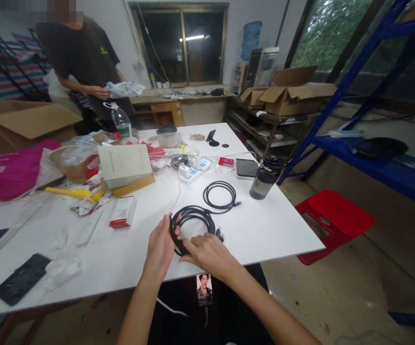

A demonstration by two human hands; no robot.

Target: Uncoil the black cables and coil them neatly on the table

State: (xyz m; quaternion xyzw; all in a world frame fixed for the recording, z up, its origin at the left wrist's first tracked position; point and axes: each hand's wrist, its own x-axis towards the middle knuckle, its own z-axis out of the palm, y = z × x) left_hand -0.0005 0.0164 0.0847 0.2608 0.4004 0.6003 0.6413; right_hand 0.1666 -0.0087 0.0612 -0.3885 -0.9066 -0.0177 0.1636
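A coil of black cable (195,211) rests near the front edge of the white table (257,235). Around its left side my left hand (161,244) is closed. My right hand (207,251) grips the near side of the coil with bent fingers. Dark connector ends (219,234) stick out at the right, close to my right knuckles. Just beyond lies a second, thinner loop of black cable (221,195) with a plug at its right end. A lit phone (204,290) showing a picture sits in my lap, below the table edge.
Left of the coil stand a red-and-white box (123,212) and a booklet (125,165). Behind are a power strip (195,170) and a dark bottle (264,177). A red stool (336,218) and blue shelf (372,148) stand right. Another person (85,62) holds crumpled plastic.
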